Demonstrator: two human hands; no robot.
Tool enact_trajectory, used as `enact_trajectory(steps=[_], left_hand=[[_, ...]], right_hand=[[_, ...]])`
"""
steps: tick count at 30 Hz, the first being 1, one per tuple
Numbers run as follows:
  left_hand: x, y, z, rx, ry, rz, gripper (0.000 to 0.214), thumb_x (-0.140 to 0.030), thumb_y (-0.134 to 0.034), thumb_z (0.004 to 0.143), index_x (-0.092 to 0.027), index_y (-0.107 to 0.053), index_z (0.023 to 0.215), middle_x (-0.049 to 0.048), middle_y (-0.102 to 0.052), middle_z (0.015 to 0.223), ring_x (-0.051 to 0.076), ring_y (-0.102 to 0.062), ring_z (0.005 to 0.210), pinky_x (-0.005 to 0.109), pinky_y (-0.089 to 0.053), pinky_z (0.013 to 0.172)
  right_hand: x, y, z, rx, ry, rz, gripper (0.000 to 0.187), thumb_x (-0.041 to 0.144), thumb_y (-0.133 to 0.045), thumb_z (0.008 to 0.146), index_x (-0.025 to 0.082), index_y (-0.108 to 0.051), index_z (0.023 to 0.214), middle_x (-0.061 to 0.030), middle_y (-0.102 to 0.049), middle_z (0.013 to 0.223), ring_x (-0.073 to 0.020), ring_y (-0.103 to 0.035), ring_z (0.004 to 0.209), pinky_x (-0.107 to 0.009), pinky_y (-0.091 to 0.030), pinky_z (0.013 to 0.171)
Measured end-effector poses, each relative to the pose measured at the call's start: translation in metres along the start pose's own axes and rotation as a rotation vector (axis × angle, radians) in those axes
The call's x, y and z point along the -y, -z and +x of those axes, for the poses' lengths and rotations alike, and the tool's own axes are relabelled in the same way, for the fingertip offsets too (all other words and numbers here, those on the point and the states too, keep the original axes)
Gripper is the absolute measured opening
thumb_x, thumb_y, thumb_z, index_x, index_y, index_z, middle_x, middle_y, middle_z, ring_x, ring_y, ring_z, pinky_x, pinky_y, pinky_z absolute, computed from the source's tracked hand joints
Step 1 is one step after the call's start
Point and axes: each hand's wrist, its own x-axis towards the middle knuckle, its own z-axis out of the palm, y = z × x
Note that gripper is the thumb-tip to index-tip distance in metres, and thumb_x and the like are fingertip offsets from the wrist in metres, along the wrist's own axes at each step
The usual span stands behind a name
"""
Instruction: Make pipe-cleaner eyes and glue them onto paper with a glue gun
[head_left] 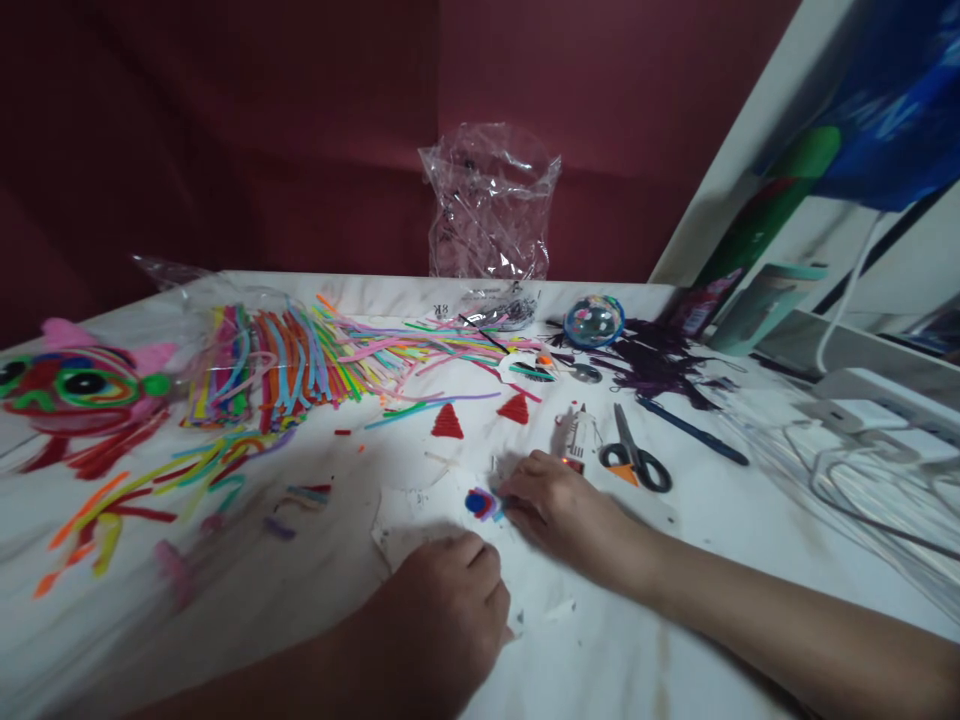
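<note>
My right hand [551,508] is closed, its fingertips pinched at the right edge of a small coiled pipe-cleaner piece [477,503] with a blue round middle and red and purple around it. The piece lies over a torn white paper [405,515] on the table. My left hand [459,605] is curled closed on the near side of that paper; what its fingers hold, if anything, is hidden. Just beyond my right hand lie a glue gun [579,437] with an orange-red light and black-handled scissors [637,455]. Two red triangles [448,421] lie farther back.
Bundles of coloured pipe cleaners [289,365] spread across the back left, near a colourful animal-face craft [79,385]. A clear bag [491,215] stands behind. A clear ball [594,322], dark purple strips [660,360], a blue pen-like tool [694,430] and white cables [862,480] lie right.
</note>
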Motion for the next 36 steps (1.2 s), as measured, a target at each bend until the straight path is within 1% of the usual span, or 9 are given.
enact_trajectory(steps=[4, 8, 14, 18, 22, 28, 31, 36], left_hand=[[0.001, -0.001, 0.0, -0.002, -0.03, 0.004, 0.015, -0.025, -0.065, 0.082, -0.014, -0.058, 0.075, 0.0034, -0.061, 0.074, 0.019, -0.053, 0.071, 0.032, -0.045, 0.062], [0.002, -0.004, -0.001, -0.034, -0.035, 0.034, 0.015, -0.025, -0.064, 0.083, -0.013, -0.058, 0.076, 0.0048, -0.062, 0.076, 0.02, -0.054, 0.072, 0.032, -0.045, 0.063], [0.002, -0.009, 0.0, -0.096, -0.082, 0.062, 0.016, -0.023, -0.064, 0.081, -0.013, -0.058, 0.071, 0.0035, -0.06, 0.071, 0.019, -0.053, 0.069, 0.032, -0.045, 0.061], [0.002, -0.011, -0.001, -0.092, -0.048, 0.043, 0.017, -0.027, -0.064, 0.082, -0.013, -0.058, 0.072, 0.004, -0.061, 0.073, 0.02, -0.055, 0.072, 0.032, -0.046, 0.063], [0.001, -0.009, -0.001, -0.081, -0.05, 0.056, 0.014, -0.024, -0.063, 0.083, -0.013, -0.059, 0.075, 0.0049, -0.062, 0.076, 0.019, -0.055, 0.073, 0.031, -0.046, 0.065], [0.001, -0.007, -0.001, -0.096, -0.06, 0.056, 0.014, -0.023, -0.062, 0.083, -0.013, -0.058, 0.073, 0.0045, -0.062, 0.074, 0.019, -0.054, 0.071, 0.032, -0.046, 0.063], [0.002, -0.009, -0.001, -0.093, -0.06, 0.051, 0.014, -0.024, -0.063, 0.082, -0.013, -0.059, 0.073, 0.0047, -0.061, 0.075, 0.019, -0.054, 0.071, 0.032, -0.046, 0.062], [0.002, -0.011, -0.001, -0.083, -0.048, 0.035, 0.016, -0.025, -0.064, 0.082, -0.013, -0.059, 0.073, 0.0039, -0.059, 0.072, 0.019, -0.054, 0.072, 0.031, -0.047, 0.063]], right_hand=[[-0.001, 0.0, 0.002, -0.018, -0.039, 0.082, 0.017, 0.0, -0.06, 0.074, 0.014, -0.069, 0.077, -0.0064, -0.065, 0.076, -0.019, -0.059, 0.075, -0.03, -0.047, 0.07], [-0.001, -0.002, 0.004, -0.037, -0.059, 0.08, 0.018, -0.001, -0.06, 0.073, 0.014, -0.07, 0.076, -0.0073, -0.065, 0.075, -0.0189, -0.059, 0.074, -0.029, -0.048, 0.067], [-0.001, -0.003, 0.008, -0.008, -0.078, 0.111, 0.018, -0.001, -0.062, 0.072, 0.013, -0.071, 0.078, -0.007, -0.066, 0.075, -0.0179, -0.059, 0.072, -0.027, -0.048, 0.064], [-0.001, -0.004, 0.01, -0.005, -0.083, 0.128, 0.02, -0.002, -0.061, 0.072, 0.014, -0.071, 0.078, -0.0062, -0.066, 0.074, -0.0175, -0.059, 0.071, -0.027, -0.047, 0.064], [-0.001, -0.005, 0.01, 0.003, -0.09, 0.126, 0.019, -0.001, -0.061, 0.072, 0.014, -0.071, 0.079, -0.0063, -0.067, 0.075, -0.0174, -0.059, 0.072, -0.028, -0.047, 0.066], [0.001, -0.002, 0.009, 0.031, -0.154, 0.08, 0.015, 0.002, -0.062, 0.072, 0.013, -0.071, 0.078, -0.0078, -0.066, 0.075, -0.0192, -0.058, 0.073, -0.029, -0.047, 0.066], [0.001, -0.002, 0.011, 0.045, -0.14, 0.11, 0.019, 0.0, -0.059, 0.072, 0.013, -0.071, 0.078, -0.0073, -0.066, 0.076, -0.0189, -0.059, 0.076, -0.029, -0.047, 0.069], [-0.001, -0.006, 0.011, 0.035, -0.12, 0.155, 0.023, -0.003, -0.057, 0.07, 0.014, -0.071, 0.078, -0.0062, -0.067, 0.076, -0.0174, -0.059, 0.074, -0.027, -0.046, 0.068]])
